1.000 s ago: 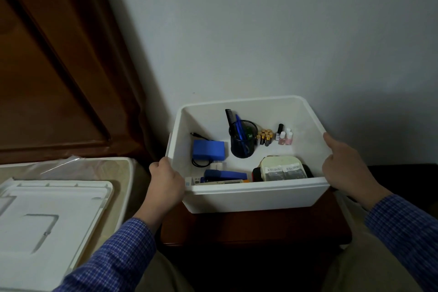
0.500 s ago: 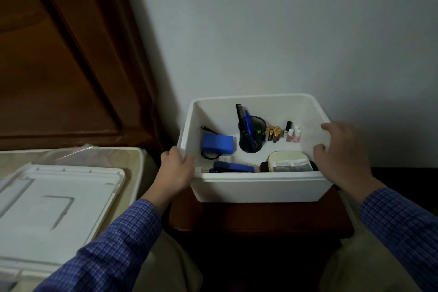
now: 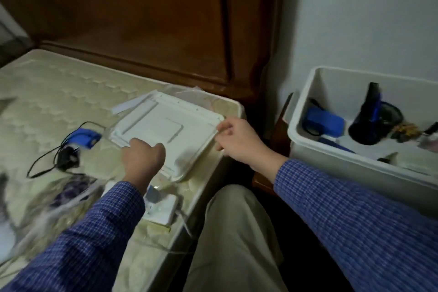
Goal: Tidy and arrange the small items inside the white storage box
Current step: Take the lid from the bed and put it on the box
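- Both hands were at the white lid [image 3: 166, 133] lying on the mattress [image 3: 59, 92]; left hand [image 3: 142, 161] had fingers curled over the lid's near-left edge, knuckles up, gripping it as far as blur allowed; right hand [image 3: 239, 142] pinched the lid's right corner rim between thumb and curled fingers
- Lid lay flat, underside ribbing and a square recess showing; far corner sat over a crumpled clear plastic sheet [image 3: 189, 93] near the mattress edge
- Both forearms wore blue checked sleeves [image 3: 355, 216]; khaki trouser knee [image 3: 237, 232] showed between them
- White storage box [image 3: 331, 163] stood well to the right of the lid, open, on a dark wooden stand [image 3: 263, 182] against the pale wall [image 3: 367, 19]; neither hand touched it
- Inside the box: blue battery pack [image 3: 324, 122] with black cord at left; black mesh pen cup [image 3: 372, 125] holding a blue pen and a dark comb, centre; cluster of small yellow-capped items [image 3: 406, 129] just right of the cup; further items at the right edge too blurred to tell
- On the mattress left of the lid: second blue pack [image 3: 83, 138] with black cable and plug [image 3: 66, 156]; blurred plastic-wrapped bundle [image 3: 71, 192] nearer the camera; small white square box [image 3: 163, 208] just below the left wrist
- Dark wooden headboard [image 3: 142, 19] rose behind the mattress
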`<state>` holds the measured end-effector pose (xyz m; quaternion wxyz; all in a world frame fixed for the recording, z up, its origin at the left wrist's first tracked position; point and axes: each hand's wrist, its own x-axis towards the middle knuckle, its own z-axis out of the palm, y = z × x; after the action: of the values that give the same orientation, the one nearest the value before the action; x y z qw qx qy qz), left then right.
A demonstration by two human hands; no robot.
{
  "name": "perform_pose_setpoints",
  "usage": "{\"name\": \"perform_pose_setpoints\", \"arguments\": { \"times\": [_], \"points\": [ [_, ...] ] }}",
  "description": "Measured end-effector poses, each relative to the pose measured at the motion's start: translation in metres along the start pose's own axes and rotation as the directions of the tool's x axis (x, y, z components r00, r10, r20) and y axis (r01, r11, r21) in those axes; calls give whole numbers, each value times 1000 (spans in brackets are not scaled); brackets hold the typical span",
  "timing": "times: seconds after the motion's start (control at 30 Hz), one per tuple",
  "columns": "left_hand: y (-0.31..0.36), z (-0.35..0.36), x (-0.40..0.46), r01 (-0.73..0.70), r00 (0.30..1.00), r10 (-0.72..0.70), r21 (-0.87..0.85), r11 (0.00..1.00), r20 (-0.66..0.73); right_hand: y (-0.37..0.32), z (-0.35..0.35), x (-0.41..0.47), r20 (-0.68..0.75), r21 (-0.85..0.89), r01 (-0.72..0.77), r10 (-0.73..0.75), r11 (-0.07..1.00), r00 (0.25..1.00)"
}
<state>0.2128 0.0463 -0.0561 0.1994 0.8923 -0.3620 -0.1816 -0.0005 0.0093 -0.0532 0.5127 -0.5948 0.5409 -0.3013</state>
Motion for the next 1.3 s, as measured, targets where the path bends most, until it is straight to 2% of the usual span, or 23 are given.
{"name": "perform_pose_setpoints", "arguments": {
  "times": [0.07,0.1,0.2,0.3,0.37,0.5,0.6,0.7,0.8,0.9,1.0,1.17,1.27,1.3],
  "points": [
    [-31,-4,14,85,996,-84,69,994,-8,3,47,14,154,124,-262,242,957,958],
    [-43,-2,19,105,994,-106,73,992,13,7,66,20,192,126,-337,311,933,931],
    [-61,10,34,76,991,-81,46,996,105,25,108,37,181,132,-452,427,882,886],
    [-58,18,52,25,980,-37,62,998,196,42,133,55,120,267,-539,528,799,841],
    [-52,19,63,-22,970,-14,146,989,241,51,146,65,58,256,-552,557,794,828],
    [-41,23,80,-138,940,44,259,956,339,67,161,80,-89,124,-560,571,819,816],
    [-36,27,88,-117,933,19,253,960,361,70,162,84,-106,162,-541,560,825,822],
    [-35,30,91,34,947,-46,45,998,318,63,153,83,-30,237,-492,512,838,858],
    [-30,29,94,104,978,-67,-183,978,197,47,133,85,39,294,-416,424,860,905],
    [-17,18,89,264,960,-209,-352,898,187,26,110,84,50,296,-327,327,898,944],
    [-5,11,87,410,912,-329,-580,704,245,5,81,73,15,260,-250,255,933,967],
    [-2,-3,72,404,904,-310,-826,392,295,-33,26,37,-65,285,-168,193,944,979],
    [-4,-4,54,391,897,-311,-890,233,313,-53,-15,9,-82,238,-173,197,956,977],
    [-1,-4,46,393,894,-295,-907,152,338,-58,-32,-3,-79,226,-180,202,957,976]
  ]
}}
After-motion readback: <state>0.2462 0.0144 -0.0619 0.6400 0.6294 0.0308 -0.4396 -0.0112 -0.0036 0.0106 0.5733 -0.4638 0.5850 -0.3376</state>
